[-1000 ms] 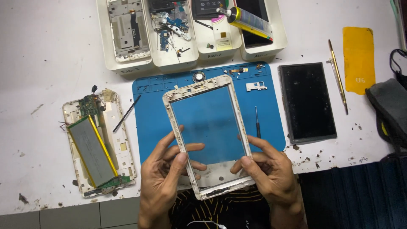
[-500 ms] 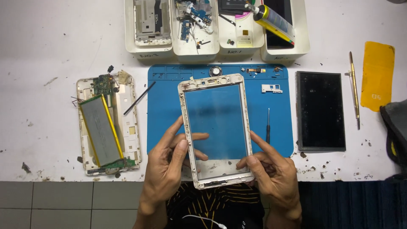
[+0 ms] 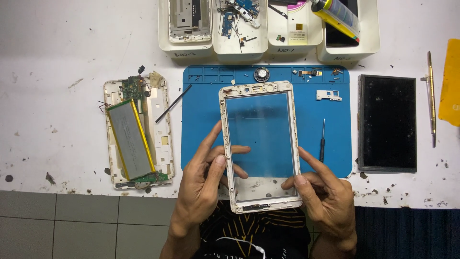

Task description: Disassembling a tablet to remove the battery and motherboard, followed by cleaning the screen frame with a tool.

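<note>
Hands at the lower end of a white tablet frame with clear touch glass (image 3: 261, 144), held over the blue work mat (image 3: 201, 120). The left hand (image 3: 203, 184) clasps the frame's left edge, thumb on the glass and fingers curled beneath. The right hand (image 3: 326, 196) pinches the lower right corner, index finger extended along the side. At the top stand white parts bins (image 3: 239, 48) with handwritten labels on their front walls; one holds a yellow glue tube (image 3: 335, 17). A yellow sheet (image 3: 451, 81) lies at far right.
</note>
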